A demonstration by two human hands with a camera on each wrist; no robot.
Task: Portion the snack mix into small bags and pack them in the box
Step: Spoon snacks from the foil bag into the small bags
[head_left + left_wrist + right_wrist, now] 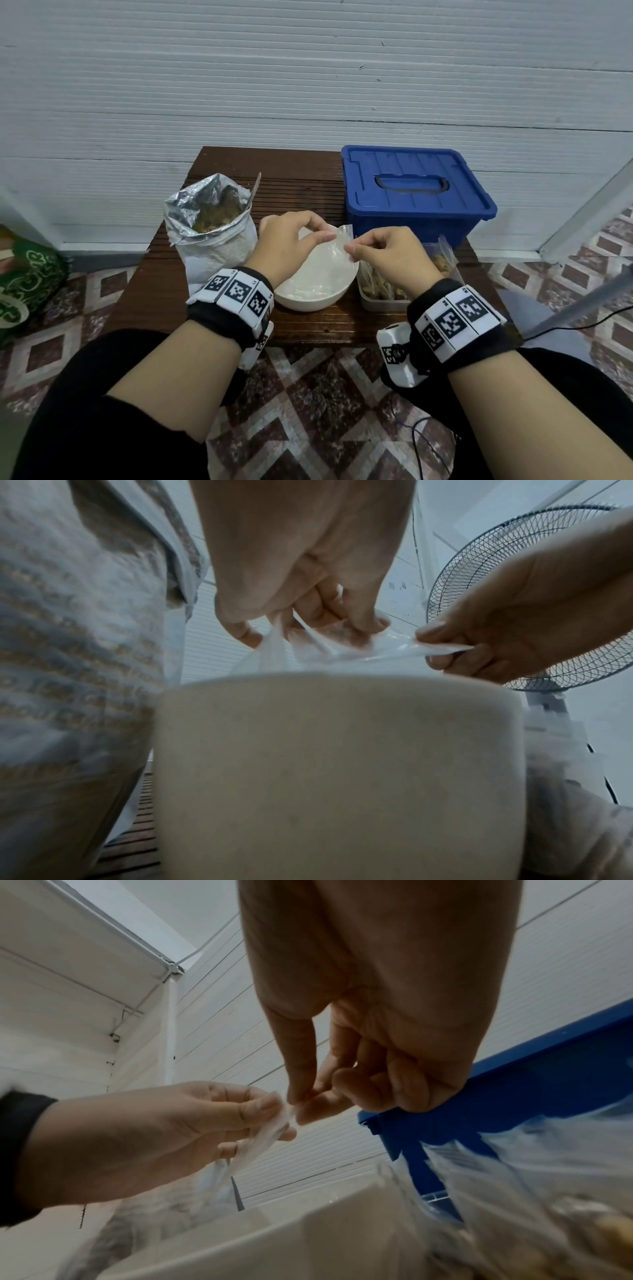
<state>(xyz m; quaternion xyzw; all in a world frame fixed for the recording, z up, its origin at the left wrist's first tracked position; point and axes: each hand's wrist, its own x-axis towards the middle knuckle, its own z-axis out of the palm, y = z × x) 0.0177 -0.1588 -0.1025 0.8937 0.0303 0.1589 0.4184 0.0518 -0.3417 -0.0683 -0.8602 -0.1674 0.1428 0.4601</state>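
Both hands hold an empty clear small bag (329,257) over a white bowl (308,298). My left hand (294,240) pinches the bag's top edge on one side, and my right hand (380,250) pinches it on the other. In the left wrist view the small bag (342,647) stretches between the two hands above the bowl (335,764). In the right wrist view the thin bag (263,1139) hangs from both pinches. The foil snack mix bag (212,226) stands open at the left with a spoon handle (254,192) in it. The blue box (414,192) sits behind, lid on.
A clear tub (387,298) holding filled small bags stands right of the bowl, in front of the blue box. All of this rests on a small dark wooden table (308,329). A green bag (24,284) lies on the tiled floor at left. A standing fan (534,599) is nearby.
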